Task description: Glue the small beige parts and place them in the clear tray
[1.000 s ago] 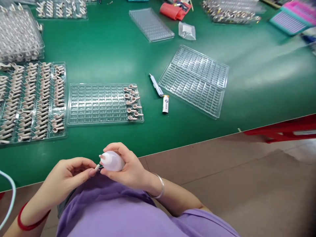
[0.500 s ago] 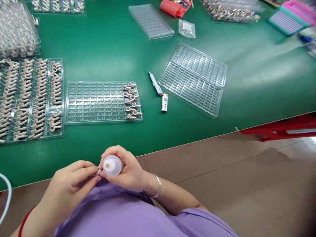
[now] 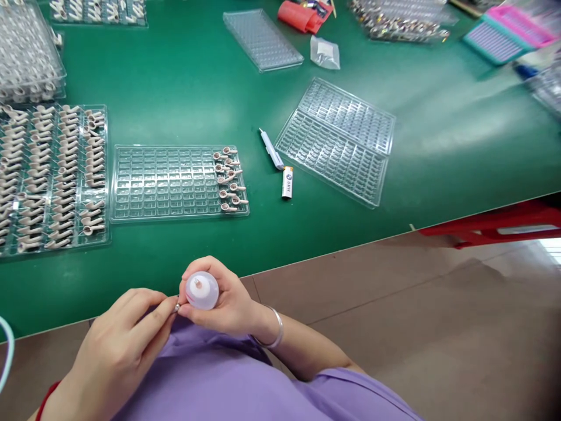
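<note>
My right hand (image 3: 223,295) is wrapped round a translucent squeeze bottle (image 3: 202,290), its narrow tip pointing up at me. Beside the bottle, my left hand (image 3: 131,333) pinches a small pale earphone shell (image 3: 176,307) between thumb and fingertips, mostly hidden. The right fingertips meet it too, so both hands touch it. Both hands are just off the table's near edge, above my lap. Beyond them lies a clear tray (image 3: 166,181) of small cells, with several stemmed earphone shells (image 3: 228,178) at its right end.
At left, a full tray of shells (image 3: 56,181) sits before stacked trays (image 3: 28,58). On the green table (image 3: 184,82) are a blue-grey pen-like tool (image 3: 271,149), a white lighter (image 3: 287,182), a clear tray (image 3: 337,140) and a small plastic bag (image 3: 325,53). A red stool (image 3: 495,225) stands right.
The left fingers have shifted on the shell, which is now more covered and turned. The bottle has tilted slightly, its tip moving right. The whole view has slid a little.
</note>
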### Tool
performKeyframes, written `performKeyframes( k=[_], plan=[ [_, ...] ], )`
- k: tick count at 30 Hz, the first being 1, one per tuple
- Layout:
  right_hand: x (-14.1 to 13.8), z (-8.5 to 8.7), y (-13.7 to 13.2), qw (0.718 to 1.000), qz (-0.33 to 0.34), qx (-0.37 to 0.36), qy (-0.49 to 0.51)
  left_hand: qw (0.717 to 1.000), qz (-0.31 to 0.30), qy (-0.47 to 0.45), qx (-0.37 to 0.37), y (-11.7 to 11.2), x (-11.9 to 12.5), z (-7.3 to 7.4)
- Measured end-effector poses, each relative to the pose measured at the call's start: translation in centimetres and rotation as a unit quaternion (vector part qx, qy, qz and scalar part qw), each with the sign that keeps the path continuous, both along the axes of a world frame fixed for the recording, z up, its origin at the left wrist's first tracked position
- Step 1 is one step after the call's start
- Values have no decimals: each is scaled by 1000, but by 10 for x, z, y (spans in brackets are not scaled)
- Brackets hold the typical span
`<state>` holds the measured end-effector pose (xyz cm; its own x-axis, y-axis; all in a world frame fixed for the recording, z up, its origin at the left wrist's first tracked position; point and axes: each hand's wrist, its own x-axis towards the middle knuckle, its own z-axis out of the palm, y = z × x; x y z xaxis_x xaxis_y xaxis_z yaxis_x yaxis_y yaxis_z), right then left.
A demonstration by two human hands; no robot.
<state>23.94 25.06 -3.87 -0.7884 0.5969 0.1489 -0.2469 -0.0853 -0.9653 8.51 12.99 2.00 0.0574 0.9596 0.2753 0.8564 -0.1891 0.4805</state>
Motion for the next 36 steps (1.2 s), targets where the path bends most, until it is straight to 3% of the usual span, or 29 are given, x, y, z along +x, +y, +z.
performKeyframes(
  k=[14,19,23,28,31,36],
  plan=[
    [-1,-3,-4,1000,-6,-1,27,999,6,-31,6,0,3,-2],
    [7,3,6,1000,26,10,-5,999,39,-19,-16,-3,-7,-9],
    [16,4,12,989,-31,135,-57,994,95,47,10,-6,-23,-22],
    [22,-3,10,933,-117,338,-34,989,108,77,64,-5,-32,-38],
    [23,-6,8,911,-120,393,-34,989,109,74,71,-5,-31,-42],
    [21,-7,8,899,-108,423,-41,988,112,76,68,-6,-31,-43]
  ],
)
